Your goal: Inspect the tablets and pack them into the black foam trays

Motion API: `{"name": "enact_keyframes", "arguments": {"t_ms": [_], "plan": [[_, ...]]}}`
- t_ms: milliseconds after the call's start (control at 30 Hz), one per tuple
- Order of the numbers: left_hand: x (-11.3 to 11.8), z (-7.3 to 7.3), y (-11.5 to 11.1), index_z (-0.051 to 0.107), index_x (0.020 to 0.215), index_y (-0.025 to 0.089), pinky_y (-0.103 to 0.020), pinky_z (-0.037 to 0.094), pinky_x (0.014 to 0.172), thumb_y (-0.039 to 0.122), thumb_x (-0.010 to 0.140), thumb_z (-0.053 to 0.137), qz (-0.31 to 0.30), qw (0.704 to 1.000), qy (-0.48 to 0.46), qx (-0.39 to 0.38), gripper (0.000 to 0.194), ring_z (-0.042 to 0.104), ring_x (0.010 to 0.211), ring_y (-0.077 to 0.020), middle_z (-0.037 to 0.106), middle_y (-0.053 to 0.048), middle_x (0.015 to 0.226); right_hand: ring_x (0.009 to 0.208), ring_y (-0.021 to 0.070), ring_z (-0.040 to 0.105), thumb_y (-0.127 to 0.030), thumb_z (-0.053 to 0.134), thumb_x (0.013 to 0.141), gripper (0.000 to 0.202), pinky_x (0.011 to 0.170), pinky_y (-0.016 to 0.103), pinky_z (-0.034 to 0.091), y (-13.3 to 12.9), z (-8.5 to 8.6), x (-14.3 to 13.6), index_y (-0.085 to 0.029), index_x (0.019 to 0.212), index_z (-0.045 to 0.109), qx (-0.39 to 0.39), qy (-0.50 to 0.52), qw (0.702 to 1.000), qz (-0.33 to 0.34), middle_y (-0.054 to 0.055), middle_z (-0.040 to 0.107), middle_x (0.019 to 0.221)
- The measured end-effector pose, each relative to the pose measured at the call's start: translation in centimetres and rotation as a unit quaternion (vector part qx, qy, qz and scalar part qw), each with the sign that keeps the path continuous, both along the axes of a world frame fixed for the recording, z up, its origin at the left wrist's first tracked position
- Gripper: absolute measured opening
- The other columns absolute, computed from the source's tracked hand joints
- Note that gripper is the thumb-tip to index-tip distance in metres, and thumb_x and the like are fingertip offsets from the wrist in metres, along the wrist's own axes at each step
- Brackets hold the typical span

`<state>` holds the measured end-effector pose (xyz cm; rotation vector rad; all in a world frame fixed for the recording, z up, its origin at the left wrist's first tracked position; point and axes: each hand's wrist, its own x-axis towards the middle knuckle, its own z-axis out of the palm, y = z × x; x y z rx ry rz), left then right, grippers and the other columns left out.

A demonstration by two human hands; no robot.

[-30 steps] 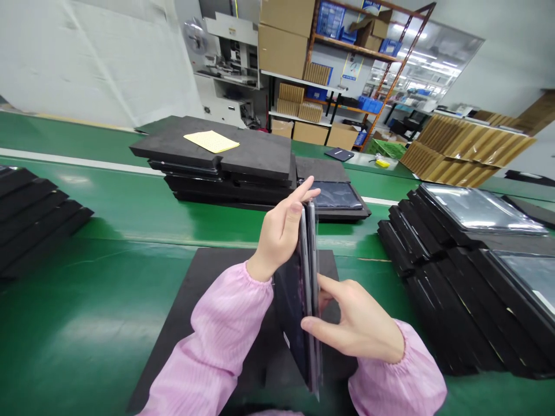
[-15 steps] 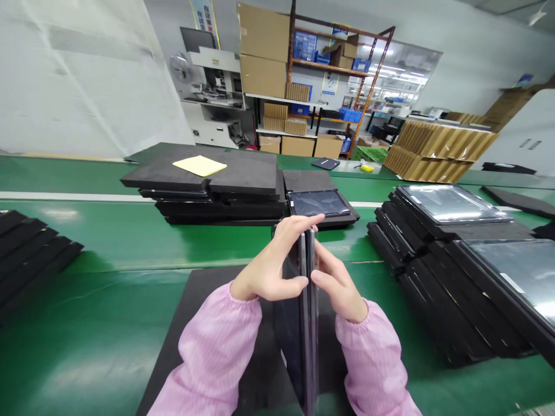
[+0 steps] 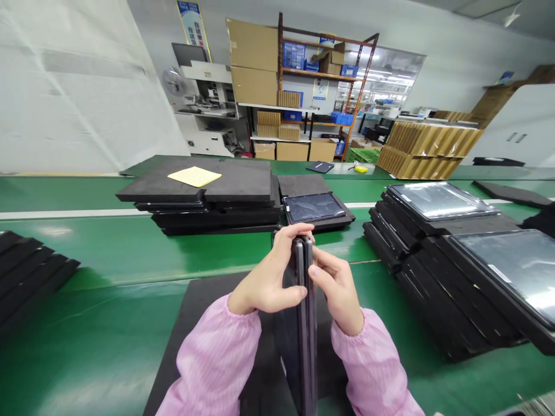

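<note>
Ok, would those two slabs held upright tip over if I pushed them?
Probably: the two slabs stand tall and narrow between the left hand and right hand. Their straight edges suggest they're stiff, and smooth faces may be slippery.

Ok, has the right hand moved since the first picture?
Yes, the right hand has moved up the view, from wholly below the far edge of the black mat to reaching about level with it.
</note>
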<state>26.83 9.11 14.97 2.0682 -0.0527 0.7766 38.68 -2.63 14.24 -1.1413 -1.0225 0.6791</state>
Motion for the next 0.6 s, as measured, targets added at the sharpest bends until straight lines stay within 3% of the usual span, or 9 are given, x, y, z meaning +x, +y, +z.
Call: {"name": "enact_keyframes", "arguments": {"t_ms": [100, 300, 467, 600], "plan": [[0.3, -0.2, -0.5, 0.033, 0.143, 0.028, -0.051, 0.044, 0.104, 0.037, 0.081, 0.061, 0.006, 1.000, -0.005, -0.008, 0.068, 0.049, 0.120, -0.0317, 0.047, -0.011, 0.132, 0.051, 0.0137, 0.048, -0.039, 0.067, 0.083, 0.028, 0.051, 0.028, 0.047, -0.1, 0.3, 0.0, -0.018, 0.094, 0.081, 0.003, -0.011, 0.999, -0.049, -0.003, 0.053, 0.057], [0.9, -0.7, -1.1, 0.038, 0.135, 0.028, -0.051, 0.042, 0.105, 0.033, 0.089, 0.049, 0.035, 0.998, -0.020, -0.051, 0.047, 0.050, 0.119, -0.0293, 0.050, -0.009, 0.127, 0.054, 0.0165, 0.053, -0.041, 0.063, 0.084, 0.030, 0.058, 0.031, 0.053, -0.4, 0.3, -0.1, -0.019, 0.091, 0.082, -0.004, -0.040, 0.997, -0.073, -0.001, 0.058, 0.057], [0.9, -1.1, -1.0, 0.038, 0.136, 0.029, -0.047, 0.046, 0.099, 0.035, 0.089, 0.051, 0.036, 0.997, -0.025, -0.062, 0.049, 0.053, 0.110, -0.0261, 0.051, -0.009, 0.127, 0.055, 0.0174, 0.054, -0.041, 0.060, 0.086, 0.031, 0.057, 0.031, 0.052, -0.6, 0.3, -0.3, -0.019, 0.092, 0.080, -0.009, -0.075, 0.994, -0.078, -0.001, 0.056, 0.057], [1.5, -1.7, -0.9, 0.036, 0.144, 0.034, -0.041, 0.049, 0.088, 0.046, 0.090, 0.047, -0.003, 0.992, -0.064, -0.109, 0.056, 0.055, 0.097, -0.0230, 0.055, -0.005, 0.122, 0.058, 0.0181, 0.057, -0.035, 0.057, 0.085, 0.027, 0.057, 0.031, 0.051, -1.1, 0.8, -1.2, -0.019, 0.099, 0.074, -0.014, -0.122, 0.989, -0.081, 0.000, 0.059, 0.062]]}}
